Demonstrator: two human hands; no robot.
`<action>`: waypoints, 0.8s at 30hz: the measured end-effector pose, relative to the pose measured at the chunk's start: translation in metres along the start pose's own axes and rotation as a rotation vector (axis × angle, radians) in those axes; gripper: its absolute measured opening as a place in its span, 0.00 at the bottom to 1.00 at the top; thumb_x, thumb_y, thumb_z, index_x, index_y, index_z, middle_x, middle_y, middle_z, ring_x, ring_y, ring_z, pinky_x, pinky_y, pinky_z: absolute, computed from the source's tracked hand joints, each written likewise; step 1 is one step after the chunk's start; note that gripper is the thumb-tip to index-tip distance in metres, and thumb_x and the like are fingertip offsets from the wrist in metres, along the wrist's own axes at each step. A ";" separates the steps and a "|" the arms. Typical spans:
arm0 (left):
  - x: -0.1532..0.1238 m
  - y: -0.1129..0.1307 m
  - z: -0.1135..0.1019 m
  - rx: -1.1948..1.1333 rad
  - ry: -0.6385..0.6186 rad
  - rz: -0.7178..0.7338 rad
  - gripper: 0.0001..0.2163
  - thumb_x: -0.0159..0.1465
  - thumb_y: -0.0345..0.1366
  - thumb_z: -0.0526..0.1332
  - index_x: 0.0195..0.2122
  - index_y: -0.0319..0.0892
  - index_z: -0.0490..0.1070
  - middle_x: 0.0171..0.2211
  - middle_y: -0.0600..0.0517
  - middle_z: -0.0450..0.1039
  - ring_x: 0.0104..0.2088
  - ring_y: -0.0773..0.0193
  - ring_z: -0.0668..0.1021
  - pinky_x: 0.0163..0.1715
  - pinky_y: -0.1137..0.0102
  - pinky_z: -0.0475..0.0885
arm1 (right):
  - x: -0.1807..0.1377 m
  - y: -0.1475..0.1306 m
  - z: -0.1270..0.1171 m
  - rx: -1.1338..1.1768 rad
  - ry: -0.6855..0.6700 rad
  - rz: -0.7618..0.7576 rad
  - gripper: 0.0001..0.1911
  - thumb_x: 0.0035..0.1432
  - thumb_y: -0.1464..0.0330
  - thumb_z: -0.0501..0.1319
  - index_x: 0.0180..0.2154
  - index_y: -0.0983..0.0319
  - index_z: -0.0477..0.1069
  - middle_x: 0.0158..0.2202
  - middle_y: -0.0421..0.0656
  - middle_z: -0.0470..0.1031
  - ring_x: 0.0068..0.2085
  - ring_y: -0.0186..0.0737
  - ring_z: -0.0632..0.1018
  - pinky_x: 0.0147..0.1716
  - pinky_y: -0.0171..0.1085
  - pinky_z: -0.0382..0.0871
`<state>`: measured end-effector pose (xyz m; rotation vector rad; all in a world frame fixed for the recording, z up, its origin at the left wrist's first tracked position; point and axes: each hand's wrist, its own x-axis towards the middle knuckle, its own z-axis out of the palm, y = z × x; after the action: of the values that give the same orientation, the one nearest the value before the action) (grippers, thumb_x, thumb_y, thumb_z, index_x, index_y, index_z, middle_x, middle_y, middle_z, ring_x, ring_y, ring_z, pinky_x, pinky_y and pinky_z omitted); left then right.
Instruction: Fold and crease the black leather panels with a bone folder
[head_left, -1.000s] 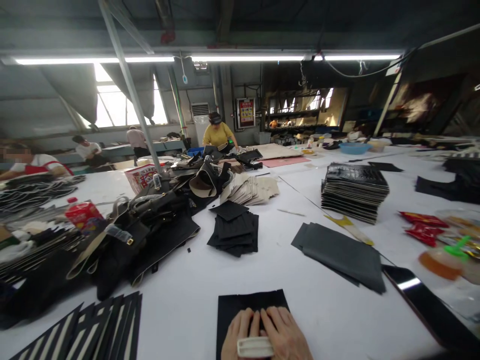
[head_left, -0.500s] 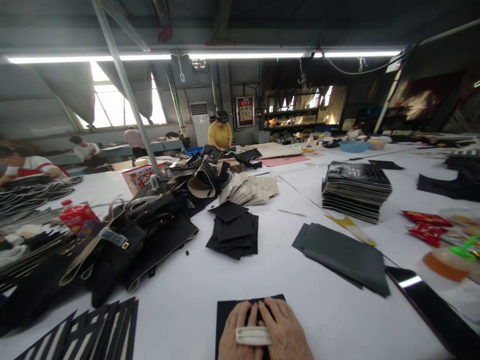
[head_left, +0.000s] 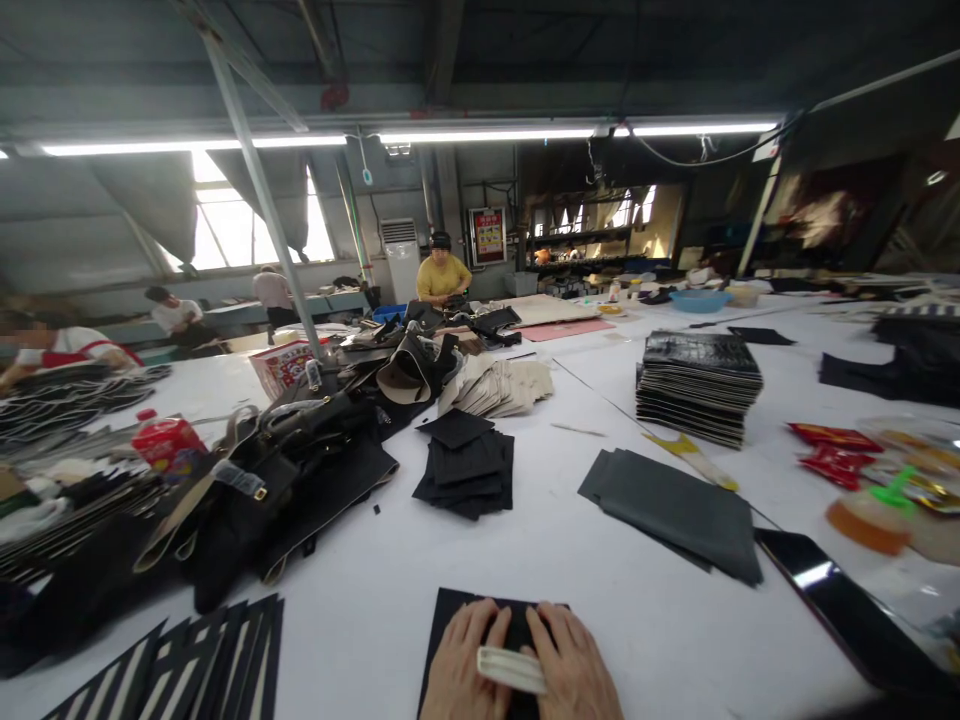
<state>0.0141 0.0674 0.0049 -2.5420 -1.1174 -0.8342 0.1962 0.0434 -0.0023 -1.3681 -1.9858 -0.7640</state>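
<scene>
A black sheet-like piece [head_left: 448, 608] lies on the white table at the bottom centre, under both hands. My left hand [head_left: 469, 665] presses on its left part with the fingers stretched forward, flat. On the right part rests my right hand [head_left: 574, 660], fingertips down on the black surface. A slim white bar-like tool with a groove [head_left: 511, 669] sticks out leftward from under my right thumb and reaches across the gap to my left hand. What the palms cover is hidden.
Striped black-and-white strips [head_left: 202, 660] lie at the left, below a heap of black bag parts [head_left: 300, 490]. Ahead are black squares [head_left: 465, 470]. To the right are dark green sheets [head_left: 675, 510], a phone [head_left: 840, 600], a glue bottle [head_left: 870, 520] and a tall black stack [head_left: 697, 390].
Both hands stay on the black piece, and the fingertips have drawn slightly apart. The white tool has tilted, its right end lower. The whole view has shifted a little.
</scene>
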 end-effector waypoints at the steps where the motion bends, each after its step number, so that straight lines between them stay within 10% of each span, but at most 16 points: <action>1: -0.001 0.001 0.000 0.001 -0.008 -0.015 0.19 0.62 0.45 0.55 0.52 0.43 0.65 0.45 0.48 0.71 0.43 0.59 0.73 0.45 0.65 0.72 | -0.001 0.001 -0.001 0.007 -0.005 0.005 0.13 0.59 0.68 0.51 0.44 0.63 0.68 0.39 0.46 0.74 0.41 0.42 0.72 0.41 0.39 0.64; 17: 0.012 -0.009 -0.023 -0.140 -0.219 -0.001 0.19 0.64 0.41 0.55 0.55 0.43 0.62 0.49 0.47 0.68 0.50 0.58 0.70 0.53 0.63 0.67 | -0.012 -0.012 0.001 0.069 -0.065 0.123 0.14 0.56 0.70 0.54 0.45 0.64 0.67 0.40 0.49 0.73 0.42 0.46 0.72 0.42 0.42 0.67; 24: 0.034 -0.017 -0.064 -0.226 -0.472 0.096 0.22 0.62 0.32 0.56 0.58 0.49 0.58 0.53 0.53 0.65 0.55 0.62 0.65 0.59 0.59 0.57 | -0.002 0.004 -0.047 0.510 -0.497 0.394 0.19 0.55 0.75 0.48 0.48 0.62 0.67 0.38 0.46 0.75 0.39 0.41 0.76 0.39 0.37 0.69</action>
<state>-0.0059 0.0718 0.0763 -3.0577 -1.0561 -0.3572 0.2078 0.0090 0.0273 -1.6421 -1.9658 0.2778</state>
